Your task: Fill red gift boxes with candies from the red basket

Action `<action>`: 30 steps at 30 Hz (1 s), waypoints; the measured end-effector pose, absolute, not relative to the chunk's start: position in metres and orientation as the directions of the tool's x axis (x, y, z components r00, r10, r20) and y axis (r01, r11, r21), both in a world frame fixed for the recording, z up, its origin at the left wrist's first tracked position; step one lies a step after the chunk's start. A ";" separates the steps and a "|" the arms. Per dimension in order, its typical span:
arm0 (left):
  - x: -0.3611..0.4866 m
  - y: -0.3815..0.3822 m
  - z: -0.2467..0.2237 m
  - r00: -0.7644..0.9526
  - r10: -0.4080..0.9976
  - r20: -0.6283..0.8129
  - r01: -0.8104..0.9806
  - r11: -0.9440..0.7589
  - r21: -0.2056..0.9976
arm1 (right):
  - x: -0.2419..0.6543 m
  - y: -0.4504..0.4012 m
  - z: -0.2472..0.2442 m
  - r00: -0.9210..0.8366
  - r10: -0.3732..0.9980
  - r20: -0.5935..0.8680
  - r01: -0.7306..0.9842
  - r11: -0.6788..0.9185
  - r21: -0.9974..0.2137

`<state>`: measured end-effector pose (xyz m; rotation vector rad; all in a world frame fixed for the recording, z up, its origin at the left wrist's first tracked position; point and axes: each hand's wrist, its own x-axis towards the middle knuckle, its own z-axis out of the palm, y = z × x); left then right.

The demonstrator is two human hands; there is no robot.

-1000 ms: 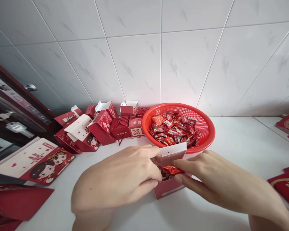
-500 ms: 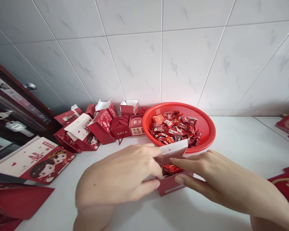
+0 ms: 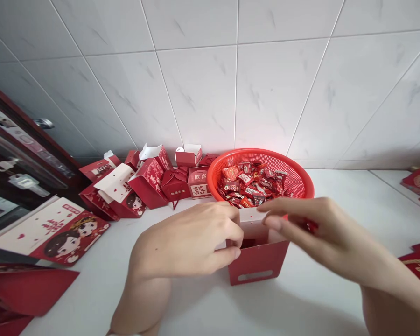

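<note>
Cardboard of deep red formed the open box (image 3: pixel 257 261), which was stood upright on the white counter (image 3: pixel 210 305), in front of the candy basket and between the two hands. Its white-lined flap (image 3: pixel 251 215) was raised at the far side, and a pale strip was printed low on the near face. Only the dark red upper part of its interior could be seen; whatever lay deeper was hidden.

At the box's left edge the card was grasped by the left hand (image 3: pixel 192 242), with the thumb laid at the near corner and the other fingers bent by the opening. Over the right edge the right hand (image 3: pixel 336 233) was held, its index finger and thumb stretched toward the flap. A small red object (image 3: pixel 311 226) was glimpsed beneath its palm, partly covered by the fingers; whether it was gripped could not be told.

Wrapped candies (image 3: pixel 254 184) were heaped in the red plastic basket (image 3: pixel 296 173), set near the tiled wall (image 3: pixel 196 93). To its left, red gift boxes (image 3: pixel 149 184) were clustered, and nearer the left edge a box printed with two cartoon figures (image 3: pixel 68 233) was placed.
</note>
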<state>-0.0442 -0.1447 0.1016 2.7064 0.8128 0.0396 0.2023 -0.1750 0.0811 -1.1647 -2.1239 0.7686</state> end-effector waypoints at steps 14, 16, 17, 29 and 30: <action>-0.012 -0.147 0.094 0.742 0.667 0.067 0.634 -0.731 0.253 | 0.174 -0.163 0.069 -0.047 0.945 0.325 -0.212 0.308 -0.927; -0.009 -0.150 0.093 0.733 0.674 0.089 0.646 -0.731 0.219 | 0.168 -0.165 0.066 -0.034 0.950 0.311 -0.216 0.297 -0.930; -0.007 -0.151 0.093 0.741 0.664 0.098 0.637 -0.742 0.211 | 0.166 -0.165 0.065 -0.041 0.953 0.300 -0.215 0.285 -0.934; -0.024 -0.152 0.097 0.780 0.623 0.056 0.590 -0.763 0.266 | 0.206 -0.163 0.081 -0.454 0.825 0.338 0.311 0.502 -0.807; -0.024 -0.151 0.098 0.786 0.616 0.049 0.582 -0.765 0.277 | 0.208 -0.164 0.081 -0.487 0.807 0.335 0.355 0.533 -0.768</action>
